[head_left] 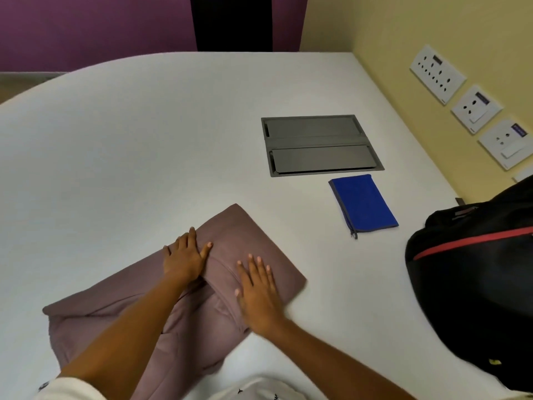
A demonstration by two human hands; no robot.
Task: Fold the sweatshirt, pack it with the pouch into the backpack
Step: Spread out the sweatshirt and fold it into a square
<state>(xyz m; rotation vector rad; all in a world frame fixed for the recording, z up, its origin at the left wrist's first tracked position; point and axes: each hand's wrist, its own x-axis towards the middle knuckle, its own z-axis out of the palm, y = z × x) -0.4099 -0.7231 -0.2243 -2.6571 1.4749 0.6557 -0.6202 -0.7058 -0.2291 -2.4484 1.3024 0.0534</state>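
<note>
The left hand (184,256) lies flat on the mauve sweatshirt (245,229), fingers straight and spread, thumb out to the side, gripping nothing. Just beside it, at its four o'clock, the right hand (256,290) is likewise flat and open-palmed, its straight fingers pressing the doubled-over upper part of the garment along a fold line. The sweatshirt rests on the white counter (144,140), partly folded: a neat layered block under the hands, and a looser, rumpled part trailing away toward seven o'clock. From the hands toward two o'clock, well apart from the garment, the blue pouch (363,204) lies flat on the counter with its zip pull (354,234) at the near corner; it looks thin, and what it holds cannot be told. At three o'clock from the hands, at the counter's right edge, sits the black backpack (476,298) with a red stripe (473,241) across it; its opening and inside are not in view. Beyond the pouch, at twelve o'clock from it, a grey hatch (320,145) is set into the counter, both flaps down. White socket plates (476,108) line the yellow wall at the far right.
</note>
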